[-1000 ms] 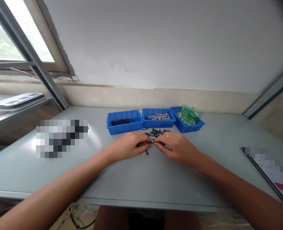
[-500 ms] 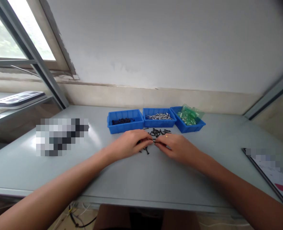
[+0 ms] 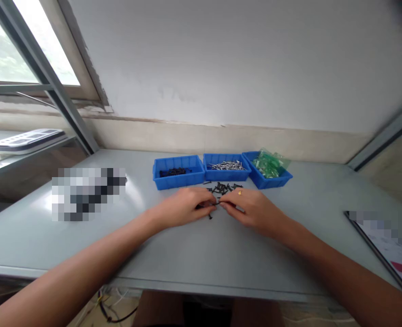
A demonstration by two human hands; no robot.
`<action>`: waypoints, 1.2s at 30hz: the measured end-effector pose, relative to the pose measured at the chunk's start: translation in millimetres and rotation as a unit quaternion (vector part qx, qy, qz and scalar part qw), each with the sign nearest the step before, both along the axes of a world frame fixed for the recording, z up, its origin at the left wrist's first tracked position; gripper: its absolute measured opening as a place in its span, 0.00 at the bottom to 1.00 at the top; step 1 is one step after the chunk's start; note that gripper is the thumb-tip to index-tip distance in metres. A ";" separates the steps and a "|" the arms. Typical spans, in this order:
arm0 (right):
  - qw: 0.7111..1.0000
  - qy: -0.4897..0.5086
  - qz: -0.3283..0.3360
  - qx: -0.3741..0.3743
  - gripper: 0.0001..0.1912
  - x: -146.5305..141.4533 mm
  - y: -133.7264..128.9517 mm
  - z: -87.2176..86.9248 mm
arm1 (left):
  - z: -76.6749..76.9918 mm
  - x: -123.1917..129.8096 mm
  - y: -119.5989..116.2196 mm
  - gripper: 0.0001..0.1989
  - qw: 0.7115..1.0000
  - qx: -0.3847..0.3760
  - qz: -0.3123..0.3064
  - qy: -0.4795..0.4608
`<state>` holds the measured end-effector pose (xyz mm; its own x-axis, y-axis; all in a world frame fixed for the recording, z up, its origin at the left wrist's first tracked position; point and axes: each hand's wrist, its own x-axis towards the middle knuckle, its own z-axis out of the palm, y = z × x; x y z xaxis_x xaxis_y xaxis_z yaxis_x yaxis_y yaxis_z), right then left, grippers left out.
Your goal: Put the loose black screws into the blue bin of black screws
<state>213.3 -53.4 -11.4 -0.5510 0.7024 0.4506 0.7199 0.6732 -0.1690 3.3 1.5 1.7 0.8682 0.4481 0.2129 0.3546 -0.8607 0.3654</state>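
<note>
Screw [image 3: 217, 204] at mid-frame, long axis running left to right: the right hand [image 3: 251, 206] pinches one end, the left hand [image 3: 185, 205] equally near the other (whether its grip is closed, I can't tell).

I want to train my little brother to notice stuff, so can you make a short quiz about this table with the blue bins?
1. How many blue bins stand on the table?

2. True or false: a gold-coloured ring is on the right hand.

3. Which things lie loose on the table, in front of the bins?
A. Thin silver pieces
B. Dark screws
C. Crumpled green plastic

Key:
1. Three.
2. True.
3. B.
</note>
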 end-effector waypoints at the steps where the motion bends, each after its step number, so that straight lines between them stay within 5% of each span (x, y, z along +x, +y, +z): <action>1: 1.000 -0.001 0.003 0.000 0.10 -0.1 -0.2 0.0 | -0.3 0.1 0.2 0.07 1.000 -0.002 -0.002 0.001; 19: 0.993 -0.075 -0.018 -0.093 0.10 -0.1 2.1 -2.6 | 1.4 -1.3 -1.0 0.09 0.999 0.040 0.015 -0.022; 36: 0.999 0.022 0.030 0.013 0.09 -2.9 -2.4 1.2 | -2.8 0.5 0.3 0.06 1.000 -0.004 -0.014 -0.008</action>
<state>210.4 -55.8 -10.2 -0.5708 0.6575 0.4919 0.6712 0.7186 -0.1817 3.8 1.8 -1.1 0.8773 0.4247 0.2237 0.3240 -0.8677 0.3770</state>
